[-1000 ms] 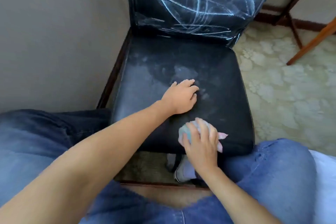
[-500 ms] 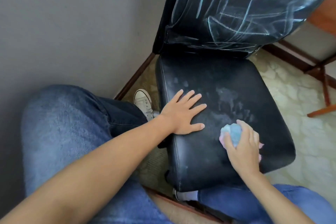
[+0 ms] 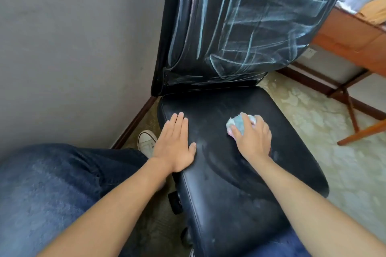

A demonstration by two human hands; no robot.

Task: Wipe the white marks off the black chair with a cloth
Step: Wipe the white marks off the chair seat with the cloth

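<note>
The black chair's seat [image 3: 221, 175] fills the middle of the head view, with faint white smears across it. Its backrest [image 3: 240, 27] rises behind, covered in many white streaks. My left hand [image 3: 174, 144] lies flat on the seat's left edge, fingers straight and together. My right hand [image 3: 253, 137] presses a bunched blue, pink and white cloth [image 3: 239, 124] onto the seat's middle, fingers curled over it. Most of the cloth is hidden under that hand.
A grey wall [image 3: 73, 48] stands close on the left with a dark skirting board. My jeans-clad leg [image 3: 52, 190] and white shoe [image 3: 146, 140] are beside the chair. A wooden table and its legs [image 3: 353, 110] stand at the right on pale patterned floor [image 3: 344, 162].
My view has shifted and the chair looks more upright. My right hand has slid the cloth from the seat's front part up toward the middle. My left hand has moved to the seat's left edge.
</note>
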